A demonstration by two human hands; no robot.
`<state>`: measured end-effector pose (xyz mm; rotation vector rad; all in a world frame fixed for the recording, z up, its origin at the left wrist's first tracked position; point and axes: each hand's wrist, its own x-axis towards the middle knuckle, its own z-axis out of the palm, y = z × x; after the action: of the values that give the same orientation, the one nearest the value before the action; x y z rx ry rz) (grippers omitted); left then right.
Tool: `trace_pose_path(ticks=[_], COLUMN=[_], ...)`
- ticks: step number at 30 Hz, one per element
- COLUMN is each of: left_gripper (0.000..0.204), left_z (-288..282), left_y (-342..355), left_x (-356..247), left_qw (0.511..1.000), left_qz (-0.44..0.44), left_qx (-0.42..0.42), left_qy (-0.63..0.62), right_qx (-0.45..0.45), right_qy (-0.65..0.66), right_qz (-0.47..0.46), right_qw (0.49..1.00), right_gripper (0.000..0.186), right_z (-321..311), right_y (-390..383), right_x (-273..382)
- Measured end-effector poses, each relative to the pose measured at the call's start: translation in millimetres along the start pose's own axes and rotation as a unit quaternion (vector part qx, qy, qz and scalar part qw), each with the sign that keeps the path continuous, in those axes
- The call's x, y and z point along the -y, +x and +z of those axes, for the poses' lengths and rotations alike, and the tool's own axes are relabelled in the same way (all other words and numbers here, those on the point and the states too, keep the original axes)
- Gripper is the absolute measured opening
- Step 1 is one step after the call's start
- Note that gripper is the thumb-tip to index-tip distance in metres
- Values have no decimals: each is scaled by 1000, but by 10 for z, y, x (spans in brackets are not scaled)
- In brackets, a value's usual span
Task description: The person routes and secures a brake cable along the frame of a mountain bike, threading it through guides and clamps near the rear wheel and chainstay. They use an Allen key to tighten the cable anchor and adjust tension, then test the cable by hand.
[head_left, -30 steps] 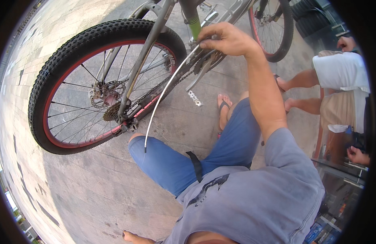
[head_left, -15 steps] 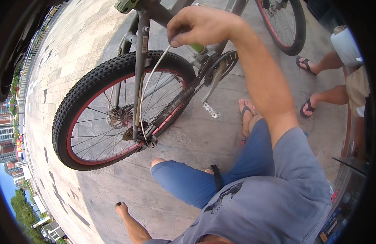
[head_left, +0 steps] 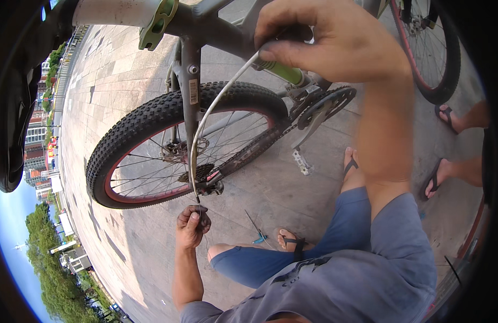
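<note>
At centre frame, a white cable housing [head_left: 206, 121] arcs from the bicycle frame [head_left: 216, 27] down across the rear wheel [head_left: 152, 121]. Its upper end, at 12 o'clock, is pinched between the thumb and fingers of the right hand [head_left: 329, 40], which is clenched against the frame tube just above a green frame section [head_left: 284, 71]. Its lower end hangs at 6 o'clock of the wheel hub, where the left hand [head_left: 192, 226] is closed around a thin inner wire emerging from the housing; the wire itself is barely discernible.

At 3 o'clock of the wheel sit the chainring [head_left: 327, 105], crank arm and pedal [head_left: 303, 161]. On the paving [head_left: 98, 81], at 3 o'clock of the left hand, lies a small blue-handled tool [head_left: 257, 234], near the person's sandalled foot [head_left: 289, 242]. At the right edge, another person's feet in flip-flops [head_left: 448, 116] stand near a second wheel [head_left: 432, 48].
</note>
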<state>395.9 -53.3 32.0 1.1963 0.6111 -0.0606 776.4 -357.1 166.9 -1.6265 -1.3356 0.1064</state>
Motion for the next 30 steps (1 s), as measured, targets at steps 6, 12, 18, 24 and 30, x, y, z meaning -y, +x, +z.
trace_pose_path(ticks=[6, 12, 18, 24, 30], left_gripper=[18, 18, 14, 15, 18], left_z=[106, -623, -811, -896, -863], left_y=[-51, -130, 64, 191, 293], left_x=[-572, -183, 43, 29, -41], left_qw=[904, 891, 875, 878, 869], left_qz=[147, 139, 234, 185, 154], left_qx=[-113, -216, -204, -169, -152], left_qy=[385, 374, 371, 408, 445], right_qx=[-137, -138, -347, -461, -440], right_qy=[103, 0, -465, -140, 360], right_qz=[-88, 13, -23, -66, -6], right_qw=[981, 990, 814, 874, 823], right_gripper=[12, 16, 20, 14, 16], right_z=[-324, -638, -749, -727, -468], right_y=[-292, -587, -605, -651, -526], right_x=[-432, -490, -201, -516, -583])
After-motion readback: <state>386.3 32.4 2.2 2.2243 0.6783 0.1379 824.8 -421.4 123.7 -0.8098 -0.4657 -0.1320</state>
